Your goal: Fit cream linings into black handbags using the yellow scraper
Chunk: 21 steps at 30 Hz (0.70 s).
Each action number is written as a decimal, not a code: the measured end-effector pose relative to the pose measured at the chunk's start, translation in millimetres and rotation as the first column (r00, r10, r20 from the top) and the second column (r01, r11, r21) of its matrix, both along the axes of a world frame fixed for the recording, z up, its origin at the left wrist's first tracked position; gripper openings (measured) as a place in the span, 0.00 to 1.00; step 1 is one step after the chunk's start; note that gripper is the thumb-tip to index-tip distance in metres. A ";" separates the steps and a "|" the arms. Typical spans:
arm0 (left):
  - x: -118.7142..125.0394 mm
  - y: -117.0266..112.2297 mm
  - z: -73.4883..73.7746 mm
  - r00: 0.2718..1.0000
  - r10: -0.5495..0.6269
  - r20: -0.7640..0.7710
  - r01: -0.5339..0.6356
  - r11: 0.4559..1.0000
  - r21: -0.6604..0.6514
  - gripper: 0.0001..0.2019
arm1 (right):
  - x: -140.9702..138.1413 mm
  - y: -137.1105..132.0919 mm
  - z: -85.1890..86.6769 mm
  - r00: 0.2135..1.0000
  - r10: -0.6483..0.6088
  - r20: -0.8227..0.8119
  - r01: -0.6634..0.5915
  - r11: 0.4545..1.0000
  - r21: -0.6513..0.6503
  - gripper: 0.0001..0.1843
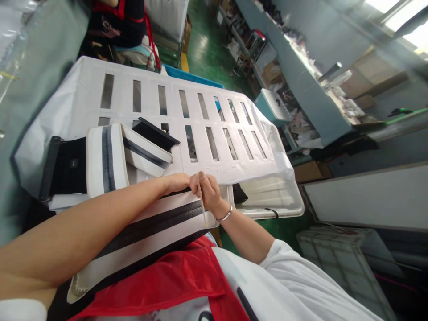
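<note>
A white fabric piece with black stripes (pixel 157 227) lies across my lap, over a red apron (pixel 167 285). My left hand (pixel 176 182) rests at the piece's far edge with its fingers curled onto it. My right hand (pixel 209 192), a bracelet on its wrist, is closed in a pinch on a thin pale stick (pixel 202 203) that points down along the edge of the piece. The two hands touch each other at that edge.
Ahead stands a white slotted crate (pixel 200 116) bearing more striped pieces (pixel 107 158) and black pieces (pixel 68 169). A white tray (pixel 274 198) sits to the right. Another person (pixel 117 22) is behind the crate. A cluttered workbench (pixel 301 76) and a stool (pixel 254 42) stand on the green floor.
</note>
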State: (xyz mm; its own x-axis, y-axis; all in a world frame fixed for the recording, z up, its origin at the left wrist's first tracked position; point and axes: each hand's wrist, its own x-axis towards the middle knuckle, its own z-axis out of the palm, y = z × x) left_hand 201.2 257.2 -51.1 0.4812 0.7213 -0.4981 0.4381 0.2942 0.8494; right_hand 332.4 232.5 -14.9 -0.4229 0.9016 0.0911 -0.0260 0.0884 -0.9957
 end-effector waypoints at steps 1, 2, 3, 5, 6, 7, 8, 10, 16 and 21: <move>-0.8 -0.9 0.2 1.000 0.006 -0.001 -0.006 1.000 -0.004 0.10 | 0.1 -0.7 -1.6 0.999 -0.009 -0.031 0.009 1.000 -0.004 0.32; -1.9 -1.9 0.3 1.000 0.014 -0.004 -0.014 1.000 -0.003 0.11 | 1.0 -0.6 -2.6 0.996 -0.025 -0.089 0.023 0.999 -0.027 0.32; -3.3 -3.1 0.4 1.000 0.023 -0.010 -0.023 1.000 0.004 0.12 | 2.8 0.3 -2.9 0.984 -0.050 -0.172 0.038 0.997 -0.070 0.31; -6.5 -6.1 0.8 0.999 0.033 -0.008 -0.032 0.999 0.007 0.15 | 8.5 4.0 -0.4 0.932 -0.121 -0.342 0.068 0.984 -0.163 0.30; -8.0 -7.6 1.1 1.000 0.028 0.008 -0.028 1.000 -0.013 0.17 | 11.8 6.1 2.2 0.905 -0.154 -0.396 0.082 0.978 -0.193 0.29; -9.0 -9.0 1.3 0.999 0.024 0.029 -0.023 0.999 -0.041 0.19 | 14.9 7.9 5.4 0.884 -0.178 -0.431 0.096 0.974 -0.205 0.28; -9.7 -10.2 1.6 0.999 0.024 0.047 -0.020 0.997 -0.071 0.20 | 17.3 9.1 8.7 0.869 -0.190 -0.456 0.108 0.974 -0.200 0.28; -9.5 -11.3 2.0 0.998 0.040 0.049 -0.035 0.994 -0.103 0.21 | 18.9 9.6 14.5 0.856 -0.183 -0.484 0.106 0.978 -0.182 0.28; -6.7 -9.4 2.5 0.997 0.069 -0.019 -0.070 0.995 -0.072 0.17 | 3.5 4.8 13.2 0.884 -0.172 -0.435 0.073 0.969 -0.235 0.28; -6.0 -7.7 0.5 0.996 0.083 -0.015 -0.084 0.991 -0.101 0.19 | 0.7 7.5 6.7 0.914 -0.215 -0.344 0.113 0.950 -0.292 0.30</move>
State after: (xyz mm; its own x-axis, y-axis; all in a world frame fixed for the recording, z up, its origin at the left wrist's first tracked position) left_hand 195.2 249.6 -50.6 0.4160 0.7044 -0.5751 0.4173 0.4140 0.8090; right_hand 333.0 240.0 -8.2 -0.2491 0.9678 -0.0368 -0.4018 -0.1378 -0.9053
